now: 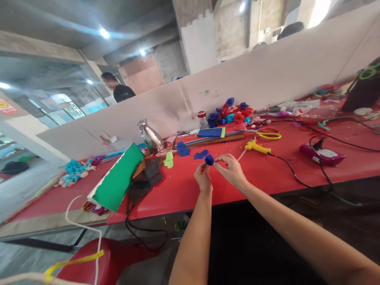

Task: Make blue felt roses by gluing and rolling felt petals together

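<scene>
A small dark blue artificial flower (209,159) is held up over the red table, in front of my body. My left hand (203,177) is closed around its base from below. On its right side, my right hand (233,171) pinches at the petals with thumb and forefinger. Just beyond the hands lie blue petal pieces (202,154), a second blue pile (183,149) and light green pieces (168,160). A yellow glue gun (257,147) rests to the right of my right hand, its nozzle pointing left.
Yellow-handled scissors (268,134) and a heap of red and blue flowers (230,113) lie farther back. A steel jug (150,136) and a green box (120,178) stand left. A purple power strip (322,153) with black cords sits right. A person (123,93) is beyond the partition.
</scene>
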The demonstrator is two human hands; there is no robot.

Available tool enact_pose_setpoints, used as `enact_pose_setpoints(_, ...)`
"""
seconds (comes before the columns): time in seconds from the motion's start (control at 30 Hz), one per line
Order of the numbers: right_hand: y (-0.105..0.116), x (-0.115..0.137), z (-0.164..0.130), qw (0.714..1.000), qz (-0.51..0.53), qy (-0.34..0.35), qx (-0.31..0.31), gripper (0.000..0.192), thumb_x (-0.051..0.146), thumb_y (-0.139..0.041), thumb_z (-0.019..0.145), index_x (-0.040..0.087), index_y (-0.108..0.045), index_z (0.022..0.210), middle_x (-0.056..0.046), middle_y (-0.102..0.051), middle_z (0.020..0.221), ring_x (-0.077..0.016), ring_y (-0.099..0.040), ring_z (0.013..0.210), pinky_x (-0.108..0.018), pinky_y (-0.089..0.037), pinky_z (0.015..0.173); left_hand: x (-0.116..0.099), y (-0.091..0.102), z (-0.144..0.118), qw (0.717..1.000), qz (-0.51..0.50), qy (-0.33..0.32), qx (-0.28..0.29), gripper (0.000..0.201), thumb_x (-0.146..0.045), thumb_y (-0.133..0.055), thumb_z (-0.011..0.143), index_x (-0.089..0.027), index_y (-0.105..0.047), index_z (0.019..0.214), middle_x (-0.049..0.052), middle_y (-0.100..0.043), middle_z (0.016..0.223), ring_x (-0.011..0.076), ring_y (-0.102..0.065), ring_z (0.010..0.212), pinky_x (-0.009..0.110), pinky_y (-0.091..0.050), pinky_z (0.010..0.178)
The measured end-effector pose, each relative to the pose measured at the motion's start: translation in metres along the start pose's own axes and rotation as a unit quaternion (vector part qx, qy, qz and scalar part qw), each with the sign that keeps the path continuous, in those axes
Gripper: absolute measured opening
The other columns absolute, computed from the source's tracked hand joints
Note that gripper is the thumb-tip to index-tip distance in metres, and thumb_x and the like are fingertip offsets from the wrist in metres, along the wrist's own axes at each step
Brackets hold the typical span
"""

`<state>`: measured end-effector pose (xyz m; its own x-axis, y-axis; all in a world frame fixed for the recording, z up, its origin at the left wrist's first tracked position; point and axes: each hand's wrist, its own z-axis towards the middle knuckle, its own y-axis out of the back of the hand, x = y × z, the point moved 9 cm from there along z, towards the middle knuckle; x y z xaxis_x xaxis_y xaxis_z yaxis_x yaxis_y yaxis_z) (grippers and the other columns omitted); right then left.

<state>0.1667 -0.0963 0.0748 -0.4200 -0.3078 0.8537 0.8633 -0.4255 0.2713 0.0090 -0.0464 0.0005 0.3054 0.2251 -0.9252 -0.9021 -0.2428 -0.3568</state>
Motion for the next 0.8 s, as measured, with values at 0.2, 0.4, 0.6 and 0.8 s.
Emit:
enact_pose_setpoints(0.2,0.005,0.008,-0.003,0.997,-0.025,0.044,-0.051,0.013,0.028,-0.060,0.072,0.024,-0.067,0.081,-0.006,-0.059,0.093,-0.0224,-0.058,0.092,-0.039,-0.047,0.084,0.003,-0.004,0.001,0.999,-0.001,-0.026,0.024,0.007,-0.020,-0.068,0.064,-0.017,-0.069,0.070,0.000,-0.068,0.068,0.0157,-0.062,0.072,0.030,-0.046,0.075)
enact_pose_setpoints(0.4,0.006,0.005,-0.002,0.997,-0.051,0.040,-0.051,0.007,0.027,-0.061,0.070,0.023,-0.064,0.075,-0.005,-0.059,0.090,-0.0228,-0.058,0.089,-0.040,-0.048,0.085,0.006,-0.004,0.003,0.999,-0.004,-0.030,0.022,0.006,-0.018,-0.066,0.064,-0.017,-0.068,0.070,-0.002,-0.067,0.066,0.0139,-0.061,0.068,0.028,-0.046,0.072)
enact_pose_setpoints(0.6,0.001,0.004,-0.001,0.995,-0.076,0.039,-0.045,0.006,0.026,-0.060,0.071,0.023,-0.065,0.072,-0.006,-0.060,0.091,-0.0236,-0.058,0.091,-0.040,-0.047,0.084,0.000,-0.006,0.000,0.998,-0.019,-0.037,0.040,0.007,-0.018,-0.067,0.063,-0.017,-0.069,0.070,0.000,-0.069,0.067,0.0144,-0.062,0.068,0.028,-0.046,0.072)
enact_pose_setpoints(0.8,0.003,-0.002,0.000,0.996,-0.073,0.021,-0.046,0.007,0.026,-0.060,0.070,0.023,-0.067,0.070,-0.005,-0.064,0.090,-0.0233,-0.058,0.090,-0.039,-0.046,0.084,-0.001,-0.006,-0.001,0.998,-0.015,-0.032,0.048,0.010,-0.019,-0.068,0.063,-0.017,-0.069,0.073,0.001,-0.069,0.070,0.0158,-0.063,0.073,0.031,-0.047,0.078)
